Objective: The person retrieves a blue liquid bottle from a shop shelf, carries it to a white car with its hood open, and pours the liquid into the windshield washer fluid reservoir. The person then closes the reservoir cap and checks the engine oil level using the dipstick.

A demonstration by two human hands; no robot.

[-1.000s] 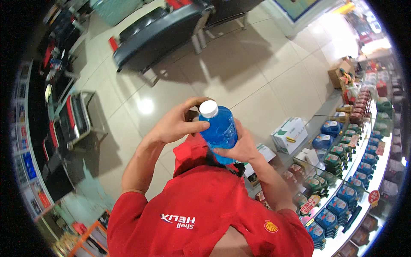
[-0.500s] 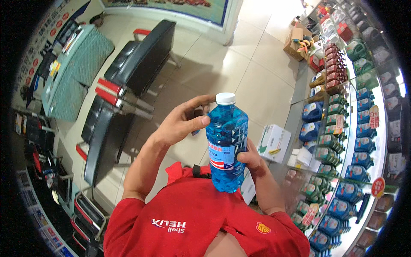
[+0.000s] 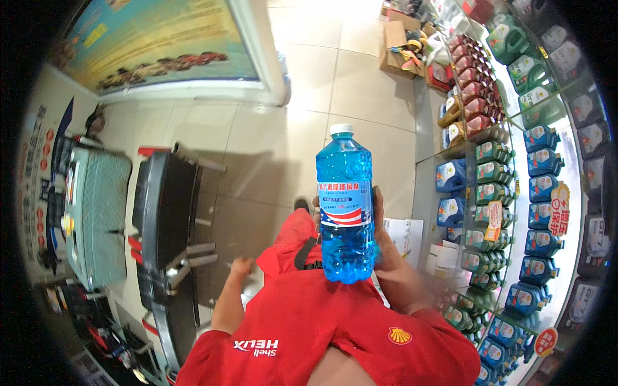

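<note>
A tall, see-through plastic bottle full of bright blue liquid (image 3: 346,254) is in the right hand (image 3: 396,273). The bottle sits in front of the palm, so it hides much of that hand. The thumb side shows along the bottle's right edge, and a bit of finger peeks out at its left edge, beside the label. So the hand is open about as wide as the bottle and wraps around it from behind, touching it near the middle and lower part. A small, round white cap (image 3: 342,129) is on the bottle's top end, which points away from the person. A white, blue and red paper label (image 3: 346,204) goes across its front. The bottom end is in front of the red cloth shirt (image 3: 309,321).

The left hand (image 3: 241,267) is off to the left, well apart from the bottle. It is blurry, so I cannot tell how far open it is or if it holds anything.

To the right are shelves with shiny blue plastic jugs (image 3: 542,215) and dark green plastic jugs (image 3: 492,172). To the left is a black padded bench (image 3: 168,212).
</note>
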